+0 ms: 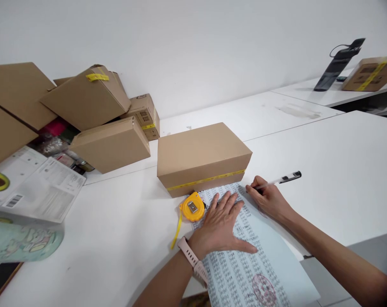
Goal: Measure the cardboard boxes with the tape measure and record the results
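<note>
My left hand [222, 221] lies flat with fingers spread on a pale blue sheet of paper [270, 247] covered in columns of handwriting, with a round reddish mark low on it. In my right hand [270, 198] is a pen [284, 178], its tip down by the sheet's upper right part. A yellow tape measure [193, 207] sits just left of my left fingers, a short end of its yellow tape sticking out toward me. Right behind the paper stands a closed cardboard box [202, 153] with a yellow strip along its front side.
Several cardboard boxes [113, 145] are piled at the left by the wall. Before them lie a white printed carton [36, 187] and a mint-green bottle [23, 242]. A dark water bottle [332, 70] and a taped box [370, 76] stand far right on the white table [324, 162].
</note>
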Tool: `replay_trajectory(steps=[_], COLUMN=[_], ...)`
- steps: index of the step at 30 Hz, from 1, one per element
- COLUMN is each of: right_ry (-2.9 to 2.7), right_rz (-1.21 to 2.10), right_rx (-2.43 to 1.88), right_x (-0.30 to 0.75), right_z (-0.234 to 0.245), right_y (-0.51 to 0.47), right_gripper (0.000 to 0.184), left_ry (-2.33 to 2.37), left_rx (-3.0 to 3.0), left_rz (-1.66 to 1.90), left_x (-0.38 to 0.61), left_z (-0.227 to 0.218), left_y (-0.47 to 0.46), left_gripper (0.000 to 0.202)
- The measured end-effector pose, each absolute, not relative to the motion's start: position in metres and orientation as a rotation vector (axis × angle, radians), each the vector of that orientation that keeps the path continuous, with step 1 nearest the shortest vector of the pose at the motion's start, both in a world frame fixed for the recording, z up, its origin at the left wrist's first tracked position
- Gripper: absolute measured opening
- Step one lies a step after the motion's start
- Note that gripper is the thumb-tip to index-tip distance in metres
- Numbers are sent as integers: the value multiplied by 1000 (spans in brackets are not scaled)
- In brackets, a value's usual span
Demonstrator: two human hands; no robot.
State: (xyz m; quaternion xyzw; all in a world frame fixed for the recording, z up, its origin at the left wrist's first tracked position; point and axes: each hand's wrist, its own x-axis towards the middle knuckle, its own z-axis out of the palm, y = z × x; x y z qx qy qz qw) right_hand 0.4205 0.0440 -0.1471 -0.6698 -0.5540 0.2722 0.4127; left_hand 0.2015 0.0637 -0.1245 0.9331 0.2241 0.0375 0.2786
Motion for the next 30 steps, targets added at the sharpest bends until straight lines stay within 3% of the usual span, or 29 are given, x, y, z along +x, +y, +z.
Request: replay_trajectory(steps=[30], right_ry=[-1403], right_rz=[663], right_rx=[-1719], right_x=[419], right_z=[-143], right_y=[43], right_gripper=[28], left_ry=[607], left_rx=[2519], left_rz=[79], left_x=[200], left_z=[-120], left_y=[63], left_gripper=[105])
